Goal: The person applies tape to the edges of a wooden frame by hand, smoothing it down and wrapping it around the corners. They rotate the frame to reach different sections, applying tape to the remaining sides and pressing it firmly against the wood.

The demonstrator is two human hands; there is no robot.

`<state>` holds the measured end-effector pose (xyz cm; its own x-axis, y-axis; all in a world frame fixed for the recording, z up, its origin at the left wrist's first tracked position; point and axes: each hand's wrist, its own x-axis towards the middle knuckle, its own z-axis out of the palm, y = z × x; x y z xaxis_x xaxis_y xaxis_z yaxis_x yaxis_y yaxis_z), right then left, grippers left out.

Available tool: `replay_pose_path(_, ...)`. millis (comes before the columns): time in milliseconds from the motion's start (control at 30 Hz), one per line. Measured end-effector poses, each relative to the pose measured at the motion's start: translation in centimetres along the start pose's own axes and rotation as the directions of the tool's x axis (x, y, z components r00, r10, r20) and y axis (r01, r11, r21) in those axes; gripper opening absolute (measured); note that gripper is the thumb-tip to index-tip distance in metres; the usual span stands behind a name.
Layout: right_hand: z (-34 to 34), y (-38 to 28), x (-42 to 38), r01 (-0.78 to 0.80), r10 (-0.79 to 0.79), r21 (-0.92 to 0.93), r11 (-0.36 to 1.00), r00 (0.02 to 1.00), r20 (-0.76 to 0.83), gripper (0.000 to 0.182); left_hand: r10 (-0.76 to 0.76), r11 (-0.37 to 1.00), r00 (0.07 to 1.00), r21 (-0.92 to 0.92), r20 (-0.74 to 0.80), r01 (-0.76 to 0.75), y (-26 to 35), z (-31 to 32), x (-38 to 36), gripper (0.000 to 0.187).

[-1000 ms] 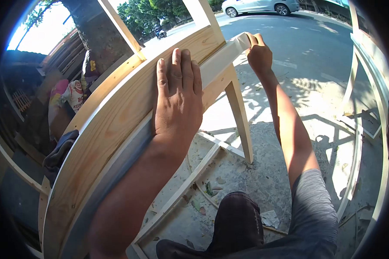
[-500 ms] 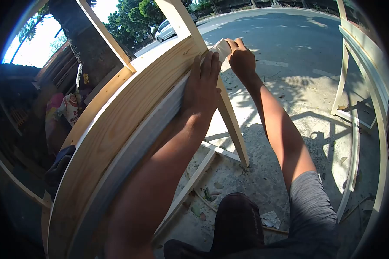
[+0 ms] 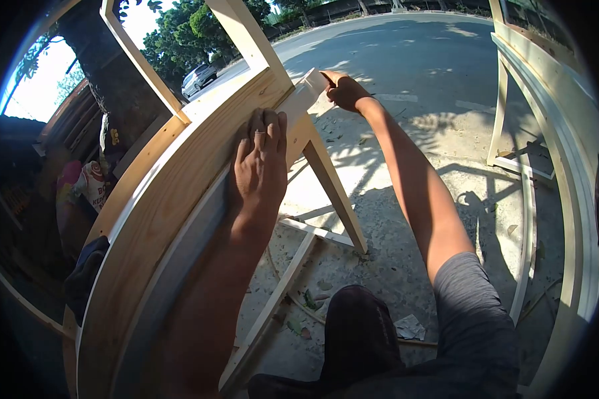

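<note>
A long pine plank (image 3: 173, 183) runs from the lower left up to a wooden upright (image 3: 246, 36). Along its near side lies a greyish board (image 3: 196, 229), whose sunlit, pale end (image 3: 309, 90) pokes out past the upright. My left hand (image 3: 261, 156) rests on the plank and board with fingers stretched out and held close together. At the far end my right hand (image 3: 346, 92) has its fingers curled around the tip of the board. Part of the board is hidden under my left hand and forearm.
A slanted wooden leg (image 3: 333, 189) and floor rail (image 3: 279, 292) stand below. To the right is another wooden frame (image 3: 559, 139). A crumpled paper (image 3: 410, 328) lies near my knee (image 3: 359, 326). Beyond are a road (image 3: 406, 50), a car (image 3: 198, 78) and a tree trunk (image 3: 86, 50).
My left hand has slid back along the board, away from its far end. More of the pale end shows. My right hand has turned at the tip, and the view has shifted right.
</note>
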<state>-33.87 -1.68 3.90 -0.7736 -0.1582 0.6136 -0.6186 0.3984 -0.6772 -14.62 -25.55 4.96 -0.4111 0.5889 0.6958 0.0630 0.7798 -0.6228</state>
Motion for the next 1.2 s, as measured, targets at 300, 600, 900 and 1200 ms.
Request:
replay_pose_path(300,-2.2,-0.9,0.1,-0.328,0.186,0.602,0.728,0.940,0.286,0.060,-0.026,0.973,0.886,0.214,0.462,-0.082,-5.9,-17.4,-10.2,0.053)
replay_pose_path(600,-3.2,-5.7,3.5,-0.664,0.525,0.385,0.641,0.745,0.413,0.039,0.114,0.954,0.733,-0.279,0.670,0.107,-12.7,-20.6,-4.8,0.066)
replay_pose_path(900,-1.4,-3.2,6.1,-0.675,0.576,0.056,0.735,0.666,0.474,0.028,0.169,0.730,0.556,-0.482,0.814,0.485,-11.2,-5.6,13.0,0.100)
replay_pose_path(1200,1.7,-0.1,5.9,-0.325,0.440,-0.298,0.898,0.696,0.568,0.031,0.193,0.781,0.584,-0.483,0.789,0.396,-10.4,-2.9,12.8,0.085)
